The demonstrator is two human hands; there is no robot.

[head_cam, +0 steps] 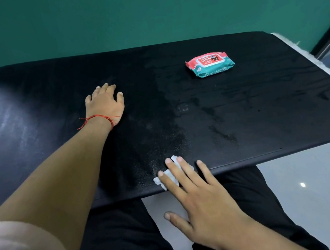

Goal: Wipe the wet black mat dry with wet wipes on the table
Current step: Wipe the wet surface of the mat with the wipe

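The black mat [240, 98] covers the whole table and shows wet streaks and patches across its middle and right half. My right hand [199, 200] presses a crumpled white wipe [169, 175] flat against the mat at its near edge, fingers straight and spread. Part of the wipe is hidden under those fingers. My left hand [104, 104] rests palm down on the mat left of centre, a red string round the wrist. A red and teal pack of wet wipes [210, 64] lies at the back right, lid closed.
A green wall stands behind the table. My legs in black trousers are under the near edge, with shiny white floor at the right. A frayed white strip [317, 60] runs along the mat's right side.
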